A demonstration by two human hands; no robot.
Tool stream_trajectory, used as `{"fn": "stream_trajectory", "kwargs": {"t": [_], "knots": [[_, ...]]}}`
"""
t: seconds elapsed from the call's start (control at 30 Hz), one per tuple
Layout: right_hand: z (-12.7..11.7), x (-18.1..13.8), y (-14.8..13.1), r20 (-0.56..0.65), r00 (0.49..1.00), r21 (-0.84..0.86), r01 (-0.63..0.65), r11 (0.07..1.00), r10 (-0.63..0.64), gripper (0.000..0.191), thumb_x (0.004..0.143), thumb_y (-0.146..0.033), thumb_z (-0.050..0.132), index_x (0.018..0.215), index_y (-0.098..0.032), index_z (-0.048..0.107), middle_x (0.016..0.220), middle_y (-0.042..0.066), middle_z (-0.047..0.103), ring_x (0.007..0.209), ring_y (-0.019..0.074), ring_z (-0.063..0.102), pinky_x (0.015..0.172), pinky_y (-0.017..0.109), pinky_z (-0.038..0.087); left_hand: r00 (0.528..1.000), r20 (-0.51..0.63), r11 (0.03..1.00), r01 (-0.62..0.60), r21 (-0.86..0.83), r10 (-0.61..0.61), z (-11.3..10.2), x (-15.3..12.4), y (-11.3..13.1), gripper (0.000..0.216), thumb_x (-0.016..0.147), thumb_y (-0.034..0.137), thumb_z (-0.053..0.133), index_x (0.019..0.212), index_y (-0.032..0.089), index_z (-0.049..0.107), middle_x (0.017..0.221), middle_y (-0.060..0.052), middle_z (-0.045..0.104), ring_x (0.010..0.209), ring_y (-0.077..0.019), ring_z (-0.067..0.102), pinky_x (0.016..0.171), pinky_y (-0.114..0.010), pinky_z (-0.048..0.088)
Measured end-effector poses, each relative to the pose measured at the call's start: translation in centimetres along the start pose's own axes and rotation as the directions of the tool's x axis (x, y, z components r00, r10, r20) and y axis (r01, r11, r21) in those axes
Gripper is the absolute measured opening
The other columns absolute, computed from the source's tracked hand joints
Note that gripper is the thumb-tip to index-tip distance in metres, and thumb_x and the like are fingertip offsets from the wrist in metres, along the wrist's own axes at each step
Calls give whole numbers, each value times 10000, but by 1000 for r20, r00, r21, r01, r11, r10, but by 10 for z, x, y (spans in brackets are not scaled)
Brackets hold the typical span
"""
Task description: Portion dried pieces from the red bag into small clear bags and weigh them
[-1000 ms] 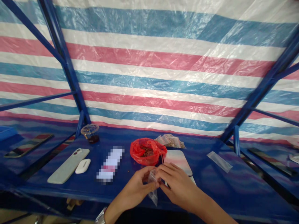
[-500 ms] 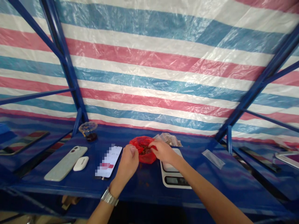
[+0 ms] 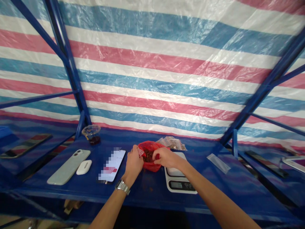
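Observation:
A red plastic bag point(image 3: 153, 167) stands with its mouth spread in the middle of the blue table, holding small brown dried bits point(image 3: 148, 156). My left hand point(image 3: 135, 160) is closed at its left rim. Between those fingers shows a small, pale, see-through plastic bag point(image 3: 140, 152) with a reddish edge. From the right, my right hand point(image 3: 166, 157) reaches over the rim, thumb and fingers pinched together just above the bits. What lies in that pinch is hidden. A white kitchen scale point(image 3: 182, 186) sits under my right wrist.
Behind the red bag lie several filled small zip bags point(image 3: 175, 143). A flat clear bag point(image 3: 218, 163) is on the right. To the left are a lit phone point(image 3: 115, 165), a white earphone case point(image 3: 84, 167), a pale green phone point(image 3: 69, 167) and a clear cup point(image 3: 92, 135) of dark contents.
My left hand has moved slightly right, closer to the red bag's mouth, and the small see-through bag now shows in it. My right hand has drawn back slightly to the right, its fingers pinched.

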State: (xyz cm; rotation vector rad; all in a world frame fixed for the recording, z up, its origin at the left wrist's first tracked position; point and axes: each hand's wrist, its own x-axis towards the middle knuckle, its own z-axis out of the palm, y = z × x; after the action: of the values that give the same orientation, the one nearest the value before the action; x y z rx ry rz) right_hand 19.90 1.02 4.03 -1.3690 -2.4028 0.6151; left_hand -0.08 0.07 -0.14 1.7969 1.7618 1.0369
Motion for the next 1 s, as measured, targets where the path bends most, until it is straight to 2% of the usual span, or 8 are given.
{"fn": "stream_trajectory", "kwargs": {"t": [0.17, 0.27, 0.4, 0.53, 0.67, 0.8, 0.93, 1.0], "knots": [[11, 20, 0, -219, 961, -38, -183, 982, 171, 123, 830, -198, 737, 950, -178, 719, 999, 69, 746, 927, 214, 692, 818, 300, 484, 997, -23, 901, 55, -431, -72, 6, -3, -4, 305, 757, -11, 533, 965, 213, 546, 790, 32, 622, 717, -151, 601, 715, -265, 443], [25, 29, -5, -311, 916, -35, -279, 960, 254, 122, 871, -213, 704, 985, -171, 700, 1123, 117, 708, 1005, 234, 674, 866, 337, 479, 995, -31, 843, 63, -534, -94, 13, -4, -7, 296, 727, 0, 511, 938, 203, 553, 807, 42, 613, 739, -129, 591, 726, -248, 466], [34, 32, -6, -312, 907, 34, -286, 958, 282, 61, 867, -246, 711, 906, -199, 713, 1025, 71, 745, 960, 216, 687, 837, 318, 488, 989, -50, 765, 77, -639, -142, 18, -4, -12, 303, 715, 28, 500, 966, 191, 553, 848, 29, 618, 774, -125, 604, 750, -253, 495], [32, 29, -2, -253, 928, 143, -244, 959, 274, 154, 864, -353, 715, 821, -205, 722, 878, 39, 771, 823, 200, 707, 735, 297, 503, 983, -53, 715, 90, -693, -175, 22, -6, -11, 268, 741, 77, 527, 982, 193, 547, 880, 17, 632, 789, -133, 624, 761, -267, 508], [31, 28, 0, -190, 942, 251, -225, 941, 276, 147, 823, -342, 726, 816, -195, 735, 840, 37, 782, 803, 210, 725, 707, 296, 524, 986, -26, 709, 101, -698, -165, 24, -10, -6, 256, 752, 91, 542, 988, 189, 557, 873, 10, 639, 780, -139, 626, 762, -279, 510], [28, 25, 3, -145, 944, 347, -231, 909, 296, 179, 829, -359, 695, 822, -188, 746, 850, 48, 794, 812, 223, 741, 719, 308, 552, 992, -32, 751, 70, -657, -121, 12, -12, -5, 267, 772, 128, 623, 1030, 187, 583, 915, -12, 660, 840, -169, 637, 825, -318, 510], [15, 12, 5, -124, 945, 525, -195, 828, 302, 328, 871, -494, 648, 875, -185, 758, 874, 71, 806, 841, 243, 755, 767, 343, 574, 982, -184, 923, -110, -368, 44, -13, -19, -9, 279, 842, 222, 686, 1117, 199, 639, 1068, -71, 644, 1015, -237, 617, 963, -402, 486], [4, 4, 3, -131, 934, 606, -189, 772, 331, 374, 842, -539, 685, 918, -182, 766, 890, 79, 808, 856, 257, 753, 780, 361, 571, 966, -229, 956, -177, -234, 123, -24, -25, -9, 273, 892, 242, 660, 1162, 209, 644, 1127, -91, 632, 1073, -261, 595, 998, -429, 476]]}}
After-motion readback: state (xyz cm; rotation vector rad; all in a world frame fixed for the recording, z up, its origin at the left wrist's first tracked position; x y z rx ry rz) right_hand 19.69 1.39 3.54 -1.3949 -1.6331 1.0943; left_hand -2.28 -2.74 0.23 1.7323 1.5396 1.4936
